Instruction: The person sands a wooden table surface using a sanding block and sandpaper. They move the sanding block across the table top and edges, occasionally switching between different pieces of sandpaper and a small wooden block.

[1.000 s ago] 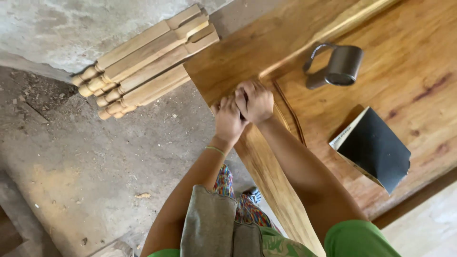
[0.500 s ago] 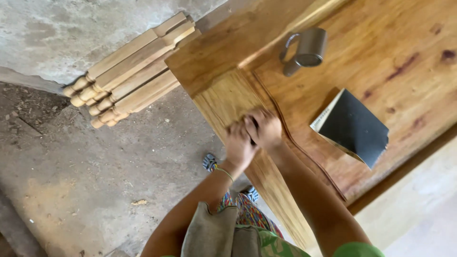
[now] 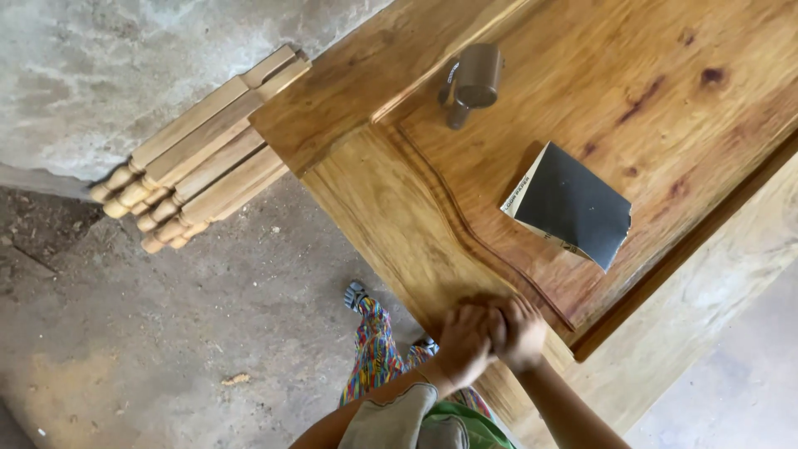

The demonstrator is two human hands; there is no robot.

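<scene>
I see my left hand [image 3: 462, 342] and right hand [image 3: 519, 331] pressed together, fingers curled over something I cannot make out, on the wooden panel's [image 3: 391, 208] raised border at 6 o'clock. So near the edge, a hard stroke could slip off toward the floor [image 3: 166, 333]. The folded sandpaper sheet [image 3: 572, 204] at 2 o'clock and the small grey cup [image 3: 474, 76] at 12 could be jolted.

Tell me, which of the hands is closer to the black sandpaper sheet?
The right hand. It presses on the wooden panel below the sandpaper sheet, on the side towards it. The left hand lies right beside it, on the side farther from the sheet.
</scene>
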